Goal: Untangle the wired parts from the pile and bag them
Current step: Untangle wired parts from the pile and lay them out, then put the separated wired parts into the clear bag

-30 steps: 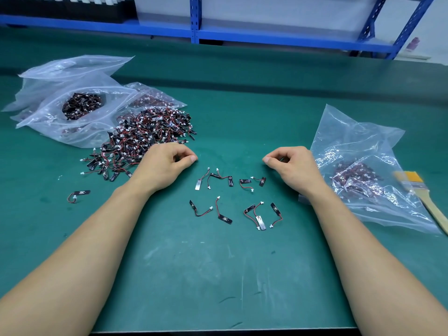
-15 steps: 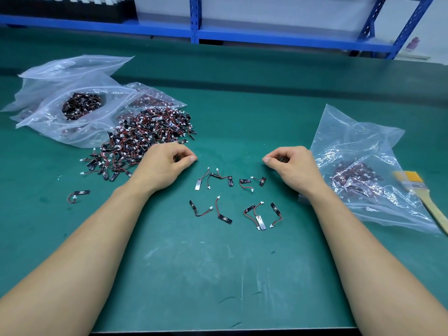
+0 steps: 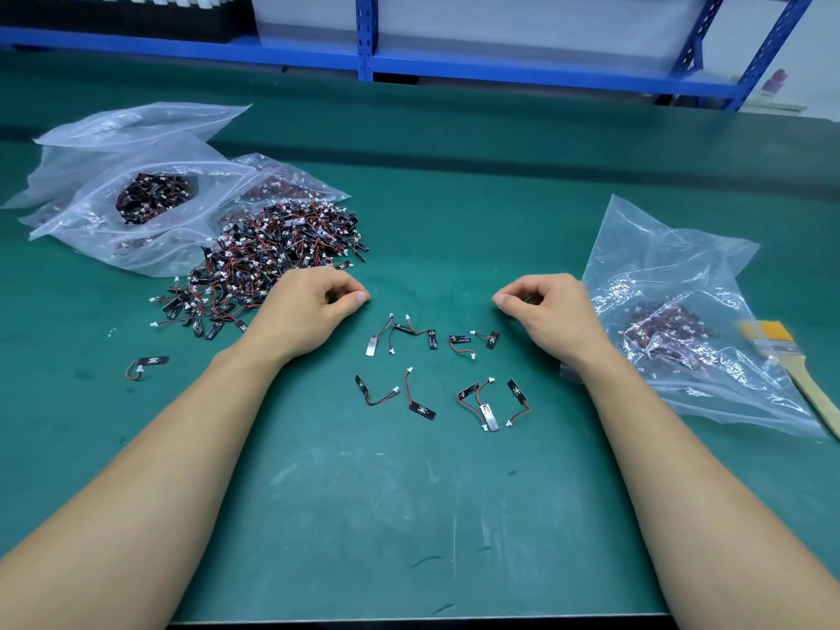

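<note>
Nothing has shifted since the earlier frames: both forearms lie on the green mat (image 3: 409, 516) exactly as before, and no part has moved.

The left hand (image 3: 309, 311) rests on the mat at the near right edge of the pile (image 3: 272, 261) of tangled wired parts, touching its fringe. Its fingers are curled under into a loose fist with the thumb laid along the index finger, and nothing shows in its grasp. The right hand (image 3: 550, 311) mirrors it, well apart to the right, just beside the left edge of the clear bag (image 3: 672, 275). It is clenched in the same loose way, with nothing visible between its fingers.

Between the hands and a little nearer lie the separated parts (image 3: 429, 341), spread in two rough rows, each a small black or silver tab with a red-and-black lead and a white plug. Most lie apart from one another, but two in the near row overlap. One stray part (image 3: 152, 362) sits alone, near left of the pile.

The clear bag on the right already contains a clump of parts. The left bags (image 3: 91, 211), far left and touching the pile, hold more. A paintbrush (image 3: 782, 356) lies to the right, its bristles against the right bag's edge. A blue shelf frame (image 3: 368, 38) runs along the far side.
</note>
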`<state>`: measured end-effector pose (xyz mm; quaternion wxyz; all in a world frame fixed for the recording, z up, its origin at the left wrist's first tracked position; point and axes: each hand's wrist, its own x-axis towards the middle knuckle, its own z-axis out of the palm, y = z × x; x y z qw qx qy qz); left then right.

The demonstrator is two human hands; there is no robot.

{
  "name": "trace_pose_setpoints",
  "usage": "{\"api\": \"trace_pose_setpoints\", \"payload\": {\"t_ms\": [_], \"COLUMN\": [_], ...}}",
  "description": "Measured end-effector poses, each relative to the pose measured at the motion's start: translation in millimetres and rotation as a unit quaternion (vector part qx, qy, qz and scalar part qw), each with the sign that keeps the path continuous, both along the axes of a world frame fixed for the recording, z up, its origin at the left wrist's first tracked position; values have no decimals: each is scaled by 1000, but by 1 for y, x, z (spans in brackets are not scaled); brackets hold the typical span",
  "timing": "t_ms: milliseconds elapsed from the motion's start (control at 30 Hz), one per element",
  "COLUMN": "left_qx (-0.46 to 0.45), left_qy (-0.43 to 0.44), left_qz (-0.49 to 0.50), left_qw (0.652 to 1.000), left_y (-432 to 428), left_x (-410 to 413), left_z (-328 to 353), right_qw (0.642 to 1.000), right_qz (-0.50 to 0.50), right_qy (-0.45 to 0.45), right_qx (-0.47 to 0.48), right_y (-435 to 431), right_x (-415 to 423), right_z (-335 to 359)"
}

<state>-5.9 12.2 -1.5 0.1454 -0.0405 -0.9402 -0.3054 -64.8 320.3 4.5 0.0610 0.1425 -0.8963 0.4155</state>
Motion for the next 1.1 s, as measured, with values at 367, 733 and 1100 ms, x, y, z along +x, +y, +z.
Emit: {"api": "trace_pose_setpoints", "payload": {"t_ms": [367, 733, 1100], "left_qx": [9, 12, -17], "left_qy": [1, -4, -9], "left_qz": [-2, -3, -32], "left_qw": [1000, 1000, 999], "left_y": [-1, 0, 8], "left_x": [0, 0, 2], "left_z": [-1, -1, 4], "right_qw": [1000, 999, 960], "right_qz": [0, 5, 68], "right_qy": [-1, 35, -102], "right_qx": [2, 13, 252], "right_y": [0, -5, 68], "right_x": [1, 13, 41], "right_z": [2, 9, 77]}}
